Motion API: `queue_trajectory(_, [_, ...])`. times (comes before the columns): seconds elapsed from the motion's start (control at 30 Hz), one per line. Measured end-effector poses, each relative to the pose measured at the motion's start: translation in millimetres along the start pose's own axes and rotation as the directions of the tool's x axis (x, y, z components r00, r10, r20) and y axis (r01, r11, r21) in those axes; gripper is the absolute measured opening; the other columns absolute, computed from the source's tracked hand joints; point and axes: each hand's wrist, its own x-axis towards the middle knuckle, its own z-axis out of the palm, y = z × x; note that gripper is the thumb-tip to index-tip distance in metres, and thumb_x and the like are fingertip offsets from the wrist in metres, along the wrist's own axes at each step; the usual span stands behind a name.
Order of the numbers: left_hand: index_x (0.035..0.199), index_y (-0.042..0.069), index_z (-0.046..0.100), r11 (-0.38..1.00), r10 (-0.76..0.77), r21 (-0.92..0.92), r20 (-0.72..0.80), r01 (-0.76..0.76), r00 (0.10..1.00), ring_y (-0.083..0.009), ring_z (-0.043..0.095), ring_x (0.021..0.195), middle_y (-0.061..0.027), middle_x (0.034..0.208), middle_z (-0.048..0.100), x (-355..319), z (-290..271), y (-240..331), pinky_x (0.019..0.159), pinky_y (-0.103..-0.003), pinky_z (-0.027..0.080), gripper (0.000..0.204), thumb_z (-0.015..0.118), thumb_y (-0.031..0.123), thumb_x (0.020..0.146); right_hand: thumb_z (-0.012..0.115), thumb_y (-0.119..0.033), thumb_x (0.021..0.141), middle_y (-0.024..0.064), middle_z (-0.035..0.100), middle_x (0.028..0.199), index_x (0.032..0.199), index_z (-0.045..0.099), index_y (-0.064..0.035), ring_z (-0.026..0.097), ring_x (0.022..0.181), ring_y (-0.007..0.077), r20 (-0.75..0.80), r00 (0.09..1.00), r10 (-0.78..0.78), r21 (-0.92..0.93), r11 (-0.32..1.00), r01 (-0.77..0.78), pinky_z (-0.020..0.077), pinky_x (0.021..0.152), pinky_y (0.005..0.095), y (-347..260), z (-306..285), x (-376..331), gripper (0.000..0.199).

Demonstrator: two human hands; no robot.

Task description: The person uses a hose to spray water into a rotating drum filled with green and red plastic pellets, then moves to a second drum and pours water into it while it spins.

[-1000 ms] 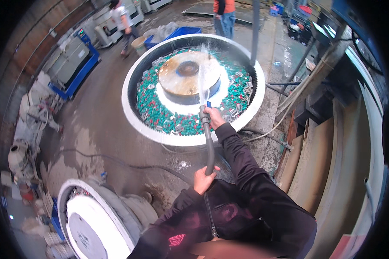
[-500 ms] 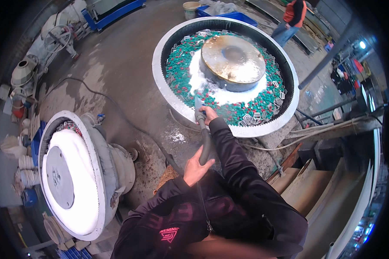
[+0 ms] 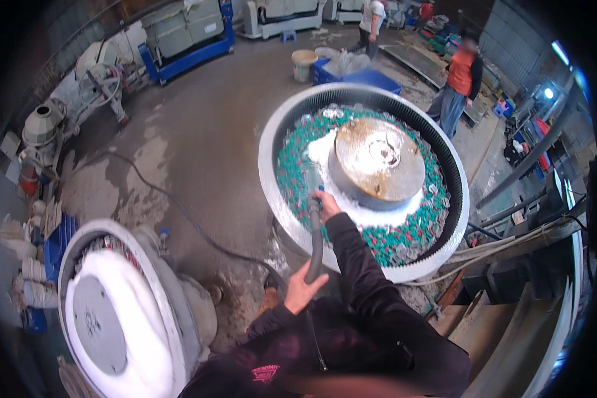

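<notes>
My right hand (image 3: 328,207) is wrapped round the front end of a thick grey hose (image 3: 316,242), beside a small blue valve lever. Lower down, my left hand (image 3: 301,290) holds the same hose with its thumb spread out. A pale, blurred spray of water (image 3: 312,176) leaves the hose end over the left part of a large round tub (image 3: 276,215). Green, red and clear small pieces (image 3: 295,162) fill the tub's ring, with white foam (image 3: 377,216) around the raised metal hub (image 3: 371,174). The hub's top looks wet.
A second, tilted tub (image 3: 69,265) with white foam stands at the left. The hose trails across the wet floor (image 3: 192,132). Metal chutes (image 3: 504,331) lie to the right. A person in an orange vest (image 3: 463,74) and another in white (image 3: 371,26) stand beyond the tub.
The head view has tilted up, so the tubs sit lower and the person in white shows. Both hands keep hold of the hose. The spray now looks wider and more blurred.
</notes>
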Motion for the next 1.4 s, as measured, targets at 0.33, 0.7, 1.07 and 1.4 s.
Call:
queue_trajectory(0.33, [0.121, 0.001, 0.054, 0.992, 0.123, -0.014, -0.041, -0.124, 0.992, -0.0077, 0.052, 0.068, -0.0002, 0.077, 0.058, 119, -96, 34, 0.064, -0.025, 0.045, 0.054, 0.072, 0.012, 0.072, 0.057, -0.020, 0.071, 0.0082, 0.054, 0.077, 0.085, 0.054, -0.0050, 0.055, 0.067, 0.0219, -0.147, 0.985, -0.096, -0.105, 0.991, 0.081, 0.0463, 0.054, 0.0455, -79, 103, 97, 0.021])
queue_trajectory(0.7, [0.121, 0.000, 0.054, 0.984, 0.173, -0.045, -0.016, -0.174, 0.985, -0.0068, 0.052, 0.077, -0.0019, 0.087, 0.061, 178, -153, 69, 0.070, -0.023, 0.044, 0.053, 0.070, 0.014, 0.072, 0.057, -0.018, 0.070, 0.0068, 0.052, 0.072, 0.080, 0.054, -0.0052, 0.053, 0.063, 0.0211, -0.115, 0.970, -0.213, -0.111, 0.973, 0.201, 0.0440, 0.057, 0.0458, -144, 160, 124, 0.016])
queue_trajectory(1.07, [0.126, -0.001, 0.050, 0.967, 0.256, -0.041, 0.144, -0.253, 0.956, -0.0101, 0.059, 0.088, -0.0122, 0.101, 0.065, 183, -141, 59, 0.078, -0.027, 0.047, 0.056, 0.070, 0.009, 0.074, 0.051, -0.029, 0.081, 0.0074, 0.052, 0.085, 0.093, 0.053, -0.0079, 0.055, 0.070, 0.0229, -0.194, 0.917, -0.348, -0.133, 0.936, 0.327, 0.0488, 0.054, 0.0436, -147, 120, 90, 0.024])
queue_trajectory(1.4, [0.125, -0.003, 0.049, 0.970, 0.229, -0.129, 0.223, -0.204, 0.947, -0.0104, 0.055, 0.100, -0.0123, 0.114, 0.061, 188, -130, 58, 0.086, -0.025, 0.043, 0.054, 0.069, 0.007, 0.076, 0.055, -0.024, 0.076, 0.0070, 0.055, 0.072, 0.086, 0.055, -0.0035, 0.056, 0.061, 0.0193, -0.177, 0.869, -0.462, -0.061, 0.887, 0.459, 0.0470, 0.050, 0.0386, -163, 111, 66, 0.023])
